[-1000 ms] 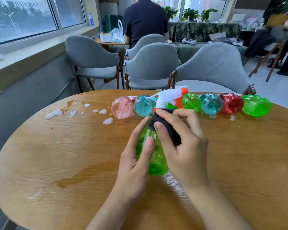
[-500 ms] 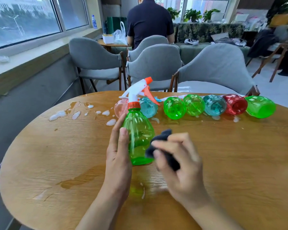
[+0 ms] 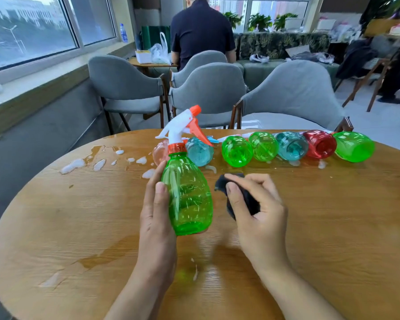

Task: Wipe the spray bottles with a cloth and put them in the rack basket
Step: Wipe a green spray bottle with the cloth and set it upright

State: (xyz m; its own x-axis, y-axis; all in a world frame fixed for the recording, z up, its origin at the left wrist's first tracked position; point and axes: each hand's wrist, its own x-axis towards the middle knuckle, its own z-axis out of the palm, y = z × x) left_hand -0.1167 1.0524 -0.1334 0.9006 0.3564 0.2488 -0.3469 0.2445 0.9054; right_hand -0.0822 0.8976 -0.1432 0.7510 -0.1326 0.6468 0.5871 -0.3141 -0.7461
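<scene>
My left hand [image 3: 156,218] holds a green spray bottle [image 3: 187,195] upright above the round wooden table [image 3: 79,227]; its white and orange trigger head points away from me. Just right of the bottle, my right hand [image 3: 256,218] grips a dark cloth [image 3: 240,199], which is a little apart from the bottle's side. Several more bottles lie on their sides in a row at the table's far edge: pink [image 3: 160,153], teal [image 3: 199,151], green [image 3: 237,151], green [image 3: 263,146], teal [image 3: 291,146], red [image 3: 320,144], green [image 3: 355,146]. No rack basket is in view.
Foam blobs and wet patches [image 3: 97,162] spread over the table's far left, and a wet streak [image 3: 97,259] lies near my left arm. Grey chairs [image 3: 293,93] stand behind the table. A person in a dark shirt [image 3: 201,33] sits beyond them.
The green bottle went from tilted under the cloth to upright in my left hand and shifted left. My right hand drew the cloth off the bottle to its right side.
</scene>
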